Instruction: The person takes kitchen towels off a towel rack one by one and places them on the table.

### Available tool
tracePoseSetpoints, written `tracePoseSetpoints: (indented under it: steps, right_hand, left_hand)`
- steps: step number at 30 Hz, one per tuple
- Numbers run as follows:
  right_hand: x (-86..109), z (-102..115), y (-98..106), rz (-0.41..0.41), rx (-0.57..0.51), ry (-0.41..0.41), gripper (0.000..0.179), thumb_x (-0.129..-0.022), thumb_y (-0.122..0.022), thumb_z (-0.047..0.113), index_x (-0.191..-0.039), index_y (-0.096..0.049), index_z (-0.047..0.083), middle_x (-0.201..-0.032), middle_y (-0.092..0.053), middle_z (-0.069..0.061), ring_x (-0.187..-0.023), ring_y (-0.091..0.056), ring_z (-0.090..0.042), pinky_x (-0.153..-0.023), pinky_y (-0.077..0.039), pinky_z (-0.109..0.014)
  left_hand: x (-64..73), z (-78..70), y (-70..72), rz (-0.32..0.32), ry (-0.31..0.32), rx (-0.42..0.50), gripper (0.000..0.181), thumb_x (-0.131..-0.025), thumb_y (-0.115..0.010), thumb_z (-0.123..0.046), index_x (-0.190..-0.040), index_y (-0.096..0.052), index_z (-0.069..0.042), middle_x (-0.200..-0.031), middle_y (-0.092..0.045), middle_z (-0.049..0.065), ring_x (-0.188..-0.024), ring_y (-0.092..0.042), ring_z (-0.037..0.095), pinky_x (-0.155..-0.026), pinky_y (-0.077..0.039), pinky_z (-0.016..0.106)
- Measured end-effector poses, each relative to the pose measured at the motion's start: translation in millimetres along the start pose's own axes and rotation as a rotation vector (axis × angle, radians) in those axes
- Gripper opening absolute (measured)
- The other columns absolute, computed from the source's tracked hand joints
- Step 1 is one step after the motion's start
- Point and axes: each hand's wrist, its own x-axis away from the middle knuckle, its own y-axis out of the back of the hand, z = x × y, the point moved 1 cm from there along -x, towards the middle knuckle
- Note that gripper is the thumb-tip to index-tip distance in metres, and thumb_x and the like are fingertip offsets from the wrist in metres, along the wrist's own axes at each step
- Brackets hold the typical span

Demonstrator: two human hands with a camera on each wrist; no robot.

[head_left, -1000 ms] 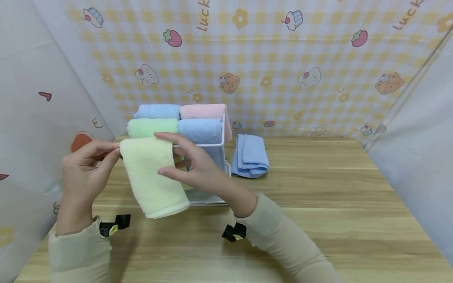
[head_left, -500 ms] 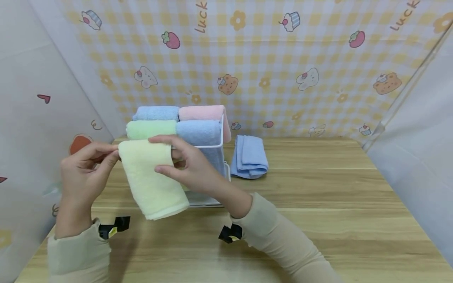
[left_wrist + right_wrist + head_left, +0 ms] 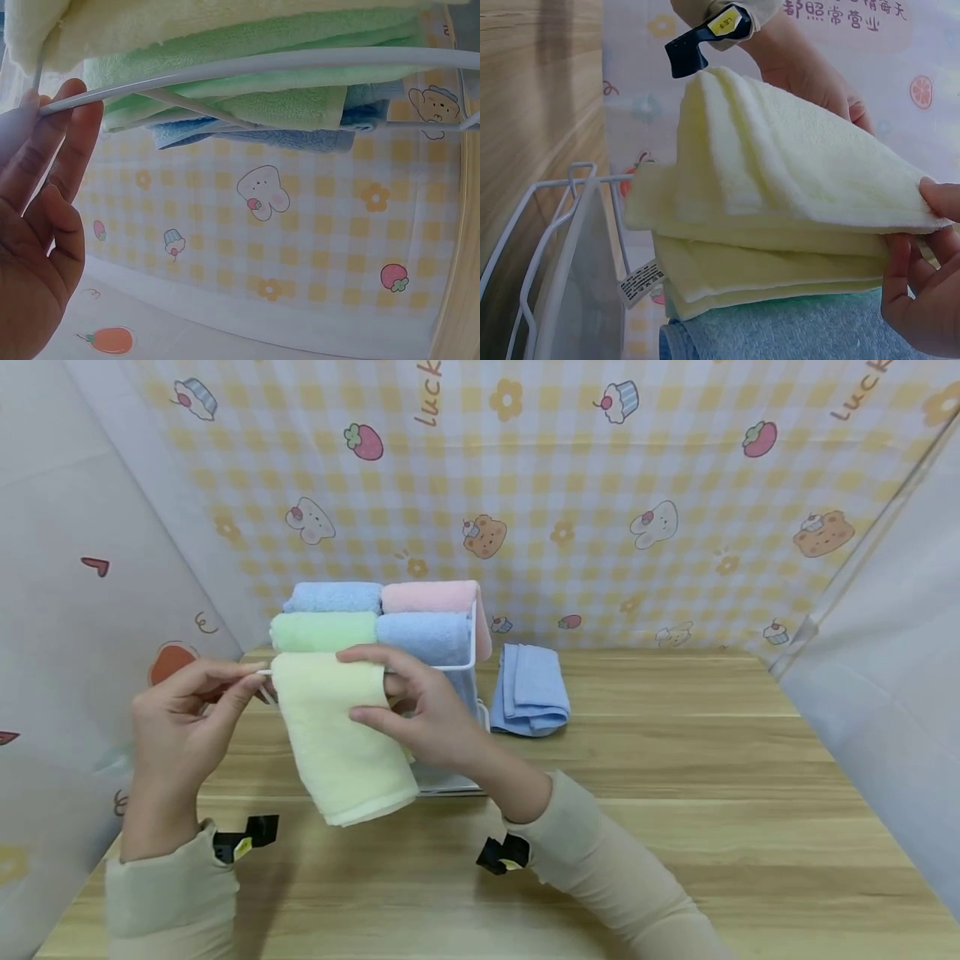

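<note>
A folded yellow towel [image 3: 341, 735] hangs over the front bar of a white wire rack [image 3: 452, 669]. My right hand [image 3: 435, 714] pinches the towel's right edge, thumb in front and fingers behind. With thumb and fingertips, my left hand [image 3: 180, 718] pinches the left end of that bar, just beside the towel. The left wrist view shows those fingertips on the white rail [image 3: 225, 71]. Behind the yellow towel hang a green towel [image 3: 322, 632] and a blue towel [image 3: 423, 639]. Farther back are another blue towel [image 3: 333, 597] and a pink towel [image 3: 427, 597].
A folded blue cloth [image 3: 534, 689] lies on the wooden table [image 3: 675, 777], right of the rack. A patterned curtain [image 3: 525, 468] stands close behind, and a pale side sheet [image 3: 67, 610] is near my left hand.
The yellow towel has slid a little to the right along the bar with my right hand. The bar's white left end now shows between my left fingertips and the towel.
</note>
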Motion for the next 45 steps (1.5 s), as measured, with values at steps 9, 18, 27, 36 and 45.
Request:
tracePoseSetpoints:
  steps: [9,18,27,36,45]
  right_hand:
    - [11.5,3,12,-0.050,-0.025,0.056,0.052,-0.089,-0.066,-0.010,-0.137,-0.048,-0.003,-0.106,-0.070,-0.030,-0.085,-0.068,-0.008,-0.063,-0.062,-0.033]
    - [25.1,7,19,-0.092,0.002,0.046,0.052,-0.088,-0.067,-0.010,-0.136,-0.049,-0.002,-0.116,-0.066,-0.027,-0.090,-0.067,-0.014,-0.065,-0.061,-0.031]
    - [35.9,13,29,-0.189,0.042,0.077,0.054,-0.087,-0.068,-0.011,-0.136,-0.050,-0.001,-0.108,-0.069,-0.026,-0.083,-0.067,-0.015,-0.062,-0.059,-0.029]
    - [41.9,21,38,-0.276,0.061,0.120,0.056,-0.085,-0.068,-0.015,-0.136,-0.048,-0.005,-0.108,-0.066,-0.027,-0.083,-0.062,-0.013,-0.056,-0.053,-0.022]
    - [49.1,24,43,-0.344,0.092,0.158,0.057,-0.082,-0.069,-0.017,-0.133,-0.048,-0.008,-0.109,-0.063,-0.028,-0.082,-0.062,-0.011,-0.056,-0.052,-0.024]
  left_hand:
    - [-1.9,-1.4,-1.4,0.000,0.013,0.025,0.006,-0.083,-0.063,0.022,-0.087,-0.066,0.020,-0.081,-0.075,-0.014,-0.070,-0.069,0.000,-0.038,-0.018,0.020]
    - [2.1,-0.9,-1.8,-0.006,0.019,0.053,0.006,-0.083,-0.062,0.023,-0.086,-0.066,0.020,-0.080,-0.075,-0.011,-0.069,-0.069,0.000,-0.035,-0.014,0.022]
    - [1.4,0.8,-3.0,-0.012,0.000,0.077,0.003,-0.084,-0.064,0.020,-0.086,-0.066,0.021,-0.080,-0.076,-0.009,-0.070,-0.070,0.002,-0.037,-0.022,0.020]
    - [2.4,1.3,-1.1,-0.022,0.010,0.084,0.003,-0.083,-0.065,0.020,-0.086,-0.065,0.021,-0.080,-0.076,-0.008,-0.069,-0.070,0.003,-0.036,-0.020,0.020]
    - [1.2,1.3,-2.2,-0.018,0.012,0.107,0.003,-0.083,-0.064,0.021,-0.086,-0.065,0.021,-0.081,-0.076,-0.006,-0.069,-0.071,0.004,-0.041,-0.034,0.014]
